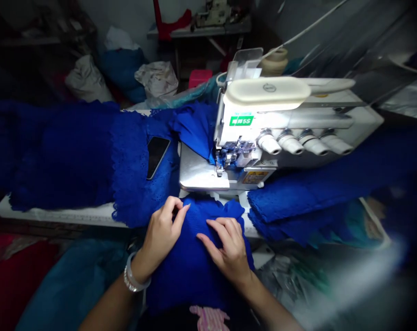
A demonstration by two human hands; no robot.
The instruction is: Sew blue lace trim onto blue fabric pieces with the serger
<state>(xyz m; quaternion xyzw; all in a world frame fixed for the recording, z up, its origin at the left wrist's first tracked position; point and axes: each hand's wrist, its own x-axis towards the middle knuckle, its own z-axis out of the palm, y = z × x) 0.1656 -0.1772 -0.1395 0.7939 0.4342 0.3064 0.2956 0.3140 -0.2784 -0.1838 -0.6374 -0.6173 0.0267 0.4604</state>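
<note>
A piece of blue fabric (194, 271) hangs over the table's front edge and down across my lap, its top part just in front of the sewing machine's metal plate (198, 172). At its upper left edge my left hand (163, 230) is closed, thumb and forefinger pinching the cloth. My right hand (229, 248) lies over the fabric's right side, thumb and fingers apart. The white overlock sewing machine (287, 110) stands beyond both hands. Another blue cloth (198, 131) lies bunched by its presser foot (218, 169).
Left of the machine, blue lace-edged fabric (74, 161) covers the white table (57, 212), with a dark phone (158, 157) on it. More folded blue fabric (298, 195) lies at the right. Sacks (87, 78) and a second machine (213, 14) stand behind.
</note>
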